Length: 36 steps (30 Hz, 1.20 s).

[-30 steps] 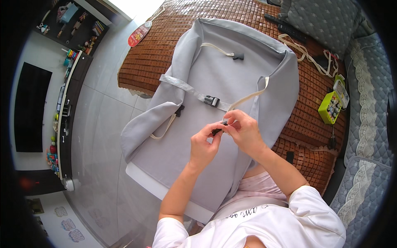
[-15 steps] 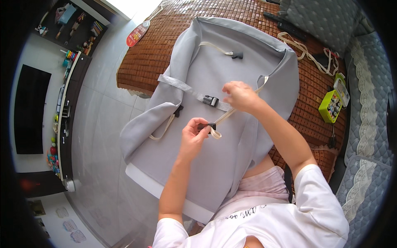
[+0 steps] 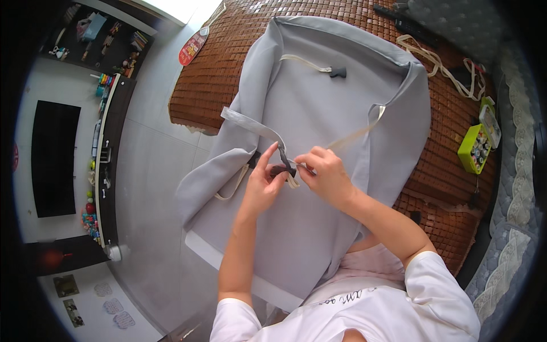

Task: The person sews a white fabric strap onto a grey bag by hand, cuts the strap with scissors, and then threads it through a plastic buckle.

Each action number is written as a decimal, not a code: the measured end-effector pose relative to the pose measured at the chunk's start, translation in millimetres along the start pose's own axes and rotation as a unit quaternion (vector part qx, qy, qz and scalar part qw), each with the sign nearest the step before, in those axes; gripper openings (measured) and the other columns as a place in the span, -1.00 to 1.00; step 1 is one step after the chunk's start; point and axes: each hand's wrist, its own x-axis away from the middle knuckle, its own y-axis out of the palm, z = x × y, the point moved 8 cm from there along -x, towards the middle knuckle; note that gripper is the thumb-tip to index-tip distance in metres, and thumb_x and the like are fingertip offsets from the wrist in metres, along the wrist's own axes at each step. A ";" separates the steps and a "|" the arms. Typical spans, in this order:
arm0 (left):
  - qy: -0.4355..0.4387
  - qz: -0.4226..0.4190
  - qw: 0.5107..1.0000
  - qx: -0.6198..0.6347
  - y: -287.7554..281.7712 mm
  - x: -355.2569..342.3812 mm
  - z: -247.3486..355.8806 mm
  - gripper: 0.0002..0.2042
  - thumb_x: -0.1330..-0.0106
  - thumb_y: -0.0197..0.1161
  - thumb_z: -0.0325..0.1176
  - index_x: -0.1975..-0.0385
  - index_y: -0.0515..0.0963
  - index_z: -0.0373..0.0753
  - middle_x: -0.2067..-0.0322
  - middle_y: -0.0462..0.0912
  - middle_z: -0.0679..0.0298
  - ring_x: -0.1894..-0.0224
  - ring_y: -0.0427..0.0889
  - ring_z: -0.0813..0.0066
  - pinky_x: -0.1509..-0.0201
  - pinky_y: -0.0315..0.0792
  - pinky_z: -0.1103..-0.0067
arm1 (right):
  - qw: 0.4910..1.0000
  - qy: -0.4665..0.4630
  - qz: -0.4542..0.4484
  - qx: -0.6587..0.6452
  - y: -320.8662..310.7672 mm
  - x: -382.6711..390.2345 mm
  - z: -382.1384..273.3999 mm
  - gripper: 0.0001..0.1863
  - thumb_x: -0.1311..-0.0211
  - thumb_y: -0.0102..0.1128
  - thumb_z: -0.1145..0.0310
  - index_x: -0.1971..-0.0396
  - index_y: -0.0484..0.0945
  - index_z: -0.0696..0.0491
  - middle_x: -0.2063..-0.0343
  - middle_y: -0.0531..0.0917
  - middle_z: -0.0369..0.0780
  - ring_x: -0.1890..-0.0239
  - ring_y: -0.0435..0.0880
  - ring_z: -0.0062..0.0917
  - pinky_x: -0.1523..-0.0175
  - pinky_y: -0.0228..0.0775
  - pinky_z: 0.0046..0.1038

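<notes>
Woven brown mat under grey garment; grey tile floor beside

Grey garment spread flat over a brown woven mat, its lower edge hanging off the mat's near edge. Left hand and right hand meet at the garment's middle, fingers pinching a small dark toggle on a cream cord; the cord runs taut up to the garment's right edge. A second toggle lies near the garment's top edge. Loose cream cord and a green box sit at the mat's right edge.
</notes>
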 end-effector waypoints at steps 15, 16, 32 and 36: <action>0.036 0.029 0.998 0.040 -10.6 23.4 -7.3 -0.49 -0.11 0.07 -0.61 -0.10 0.14 -0.27 0.36 0.49 0.29 0.38 0.46 0.69 0.33 0.39 0.74 | 0.997 -0.058 0.036 -0.023 -5.9 10.2 -4.4 -0.83 0.24 0.15 0.62 0.53 0.46 0.10 0.65 0.40 -0.25 0.59 0.42 -0.40 0.45 0.30 -0.45; 0.042 0.029 0.998 0.047 -10.7 24.0 -7.5 -0.49 -0.11 0.07 -0.60 -0.10 0.14 -0.27 0.36 0.49 0.29 0.39 0.46 0.69 0.33 0.39 0.74 | 0.998 -0.051 0.039 -0.024 -6.9 9.9 -3.3 -0.83 0.24 0.14 0.62 0.54 0.46 0.10 0.66 0.40 -0.25 0.60 0.42 -0.40 0.46 0.30 -0.45; 0.025 0.085 0.990 0.111 3.7 40.2 -9.4 -0.60 -0.14 0.08 -0.54 -0.01 0.26 -0.26 0.37 0.49 0.31 0.40 0.45 0.69 0.37 0.37 0.75 | 0.991 -0.134 -0.019 -0.009 7.9 41.3 -35.9 -0.62 0.22 0.24 0.51 0.26 0.46 0.12 0.29 0.50 -0.17 0.29 0.49 -0.36 0.16 0.29 -0.41; 0.025 0.089 0.986 0.137 4.8 45.8 -11.6 -0.63 -0.14 0.06 -0.54 0.01 0.26 -0.28 0.36 0.50 0.29 0.37 0.47 0.67 0.37 0.37 0.74 | 0.990 -0.136 -0.018 -0.019 3.6 40.9 -48.5 -0.75 0.16 0.21 0.51 0.36 0.49 0.14 0.33 0.53 -0.16 0.36 0.53 -0.39 0.22 0.33 -0.42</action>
